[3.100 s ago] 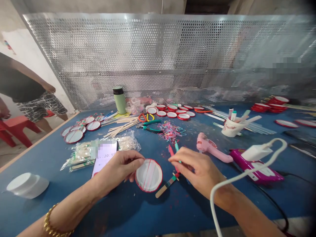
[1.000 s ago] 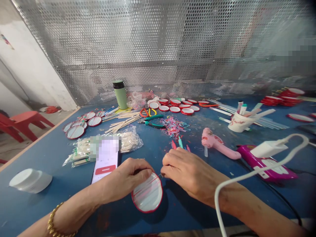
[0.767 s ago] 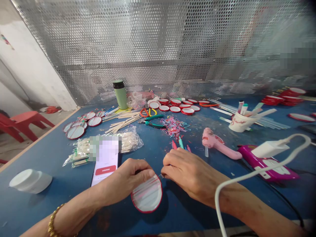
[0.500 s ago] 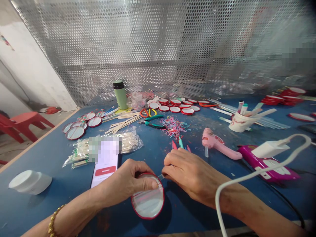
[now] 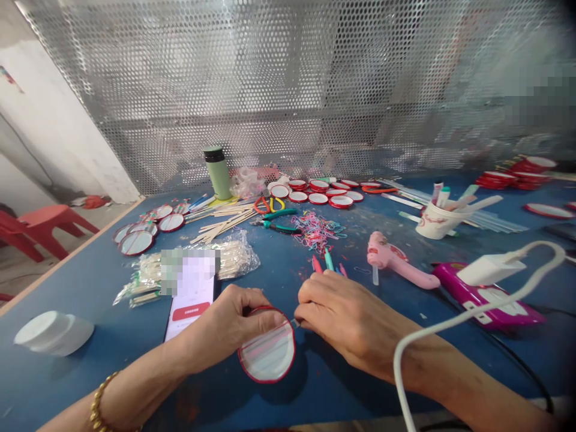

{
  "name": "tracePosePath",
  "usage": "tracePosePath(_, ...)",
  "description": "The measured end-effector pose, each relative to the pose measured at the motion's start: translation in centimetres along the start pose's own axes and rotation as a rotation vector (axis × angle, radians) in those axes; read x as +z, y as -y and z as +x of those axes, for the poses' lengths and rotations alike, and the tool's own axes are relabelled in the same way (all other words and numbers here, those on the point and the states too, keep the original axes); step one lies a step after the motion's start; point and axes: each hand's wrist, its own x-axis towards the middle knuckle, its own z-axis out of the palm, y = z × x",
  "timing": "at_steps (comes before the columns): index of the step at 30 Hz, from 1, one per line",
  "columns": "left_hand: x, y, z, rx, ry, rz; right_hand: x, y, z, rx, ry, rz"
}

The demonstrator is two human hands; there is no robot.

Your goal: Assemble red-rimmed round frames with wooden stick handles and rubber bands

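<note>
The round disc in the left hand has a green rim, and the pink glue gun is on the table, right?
Not quite: the head view shows the round disc in the left hand is red-rimmed, not green. The pink glue gun lies on the table.

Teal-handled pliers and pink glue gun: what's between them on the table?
A heap of small multicoloured loops, nearer the teal-handled pliers than the pink glue gun; it shows in the head view.

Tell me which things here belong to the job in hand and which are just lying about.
Likely the job: red-rimmed disc in the left hand, matching discs, glue gun.
Probably just lying about: phone, flask, white jar.
</note>
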Motion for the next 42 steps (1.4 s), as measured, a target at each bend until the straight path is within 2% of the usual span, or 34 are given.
tracePosePath(12,0.2,0.0,0.1,0.013,-0.023,0.017,0.1,0.0,0.0,-0.012,-0.033,-0.018)
tracePosePath(17,0.7,-0.1,0.5,-0.019,-0.083,0.044,0.8,-0.8,0.1,0.011,-0.019,0.012)
tracePosePath(23,1.3,0.3,0.7,0.032,-0.199,0.269,2.2,-2.0,0.2,0.016,0.009,0.023)
tracePosePath(26,1.4,0.3,0.5,0.090,-0.221,0.403,2.6,-2.4,0.4,0.024,0.015,0.018)
tracePosePath(31,1.6,0.3,0.3,0.093,-0.248,0.630,3.1,-3.1,0.6,-0.006,0.040,-0.025)
tracePosePath(37,1.8,0.4,0.0,0.089,-0.262,0.707,3.0,-3.4,1.0,-0.020,0.050,-0.137)
tracePosePath(42,2.1,0.6,-0.3,0.061,-0.280,0.813,2.4,-3.6,1.9,-0.095,0.086,-0.216)
